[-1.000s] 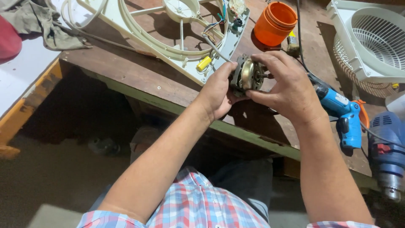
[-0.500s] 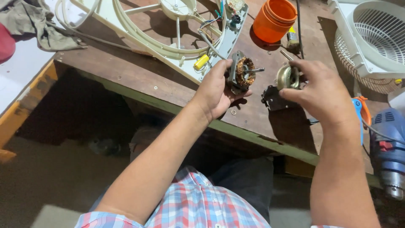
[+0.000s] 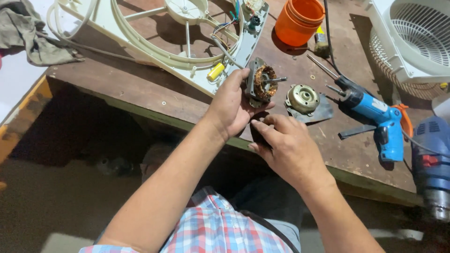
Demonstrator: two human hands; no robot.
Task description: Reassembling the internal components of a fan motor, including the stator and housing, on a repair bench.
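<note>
My left hand grips a small fan motor with copper windings and a steel shaft pointing right, held just above the wooden workbench. The motor's round metal end cover lies on the bench on a dark plate, to the right of the motor. My right hand hovers below the motor near the bench's front edge, fingers curled toward my left palm, holding nothing that I can see.
A cream fan frame with wires and a yellow capacitor lies at the back. An orange cup, a blue power screwdriver, a second drill and a white fan grille crowd the right. A rag lies at the far left.
My hands pulled the end cover off the motor. My right hand carried the cover rightward, set it on the bench, and has come back toward my left hand empty.
</note>
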